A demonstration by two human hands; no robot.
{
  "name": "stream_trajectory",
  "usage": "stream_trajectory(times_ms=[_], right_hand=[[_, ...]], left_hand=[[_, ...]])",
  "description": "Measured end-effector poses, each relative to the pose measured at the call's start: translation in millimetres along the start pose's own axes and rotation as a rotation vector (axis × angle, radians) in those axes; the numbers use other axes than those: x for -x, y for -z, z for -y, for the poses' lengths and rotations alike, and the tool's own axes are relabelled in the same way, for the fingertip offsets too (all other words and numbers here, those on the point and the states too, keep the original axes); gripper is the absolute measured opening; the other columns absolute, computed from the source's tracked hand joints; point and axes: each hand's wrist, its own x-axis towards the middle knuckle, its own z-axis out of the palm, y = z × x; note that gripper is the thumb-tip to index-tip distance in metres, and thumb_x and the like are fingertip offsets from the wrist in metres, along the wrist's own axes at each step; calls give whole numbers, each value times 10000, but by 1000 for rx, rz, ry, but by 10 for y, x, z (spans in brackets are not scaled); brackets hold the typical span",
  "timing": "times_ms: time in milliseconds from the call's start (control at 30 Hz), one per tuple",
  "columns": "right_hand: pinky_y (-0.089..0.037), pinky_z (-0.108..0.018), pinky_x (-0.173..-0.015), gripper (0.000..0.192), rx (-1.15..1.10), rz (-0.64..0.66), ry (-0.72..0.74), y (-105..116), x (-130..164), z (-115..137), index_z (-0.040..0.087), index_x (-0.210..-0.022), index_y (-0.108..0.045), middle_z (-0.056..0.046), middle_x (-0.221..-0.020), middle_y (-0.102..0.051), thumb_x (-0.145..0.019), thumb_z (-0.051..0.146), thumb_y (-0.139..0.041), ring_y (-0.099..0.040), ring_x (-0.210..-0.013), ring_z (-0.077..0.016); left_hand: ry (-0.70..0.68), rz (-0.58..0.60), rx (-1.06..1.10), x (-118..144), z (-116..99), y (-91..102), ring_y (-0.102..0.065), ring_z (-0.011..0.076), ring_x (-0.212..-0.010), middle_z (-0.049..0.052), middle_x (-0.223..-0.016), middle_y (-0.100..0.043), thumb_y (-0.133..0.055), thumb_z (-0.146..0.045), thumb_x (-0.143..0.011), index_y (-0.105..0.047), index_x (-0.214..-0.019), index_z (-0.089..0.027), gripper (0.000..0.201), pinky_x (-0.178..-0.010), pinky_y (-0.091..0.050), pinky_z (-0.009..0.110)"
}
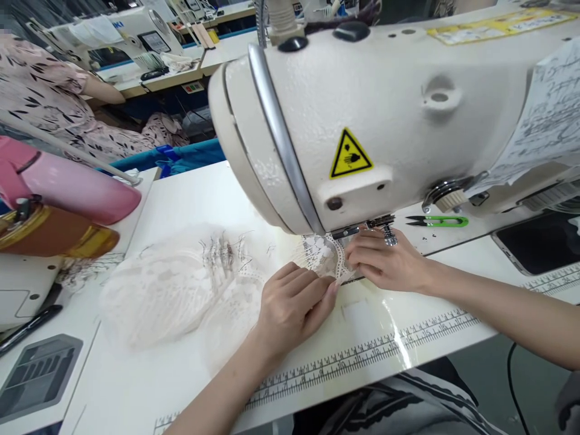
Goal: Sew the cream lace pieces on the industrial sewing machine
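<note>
Both hands hold white lace at the needle of a sewing machine.

The lace (324, 251) lies on the worktop (181, 193) under the machine (362, 121) head, its bulk trailing left. It looks light, soft, open-weave and easily snagged; best gripped flat at the edge by the fingertips. Left hand (292, 305) is curled, fingertips pinching the lace edge. Right hand (385, 260) lies palm down, fingers part closed, pressing the lace beside the presser foot. Snips (437, 221) lie behind.
</note>
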Motion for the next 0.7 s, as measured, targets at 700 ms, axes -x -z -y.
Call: stream_trajectory(times_ms=[700], right_hand=[[-384,-316,-741,274,-42,70,83,31,26,-58,220,-754,-560,21,-883,-644,-770,6,-390,-563,-888,-147]], left_hand=[[-212,22,-189,51,2,-31,-488,108,-505,-16,-562,-564,-642,-232,-826,-607,-798,-144,98,-495,-364,270]])
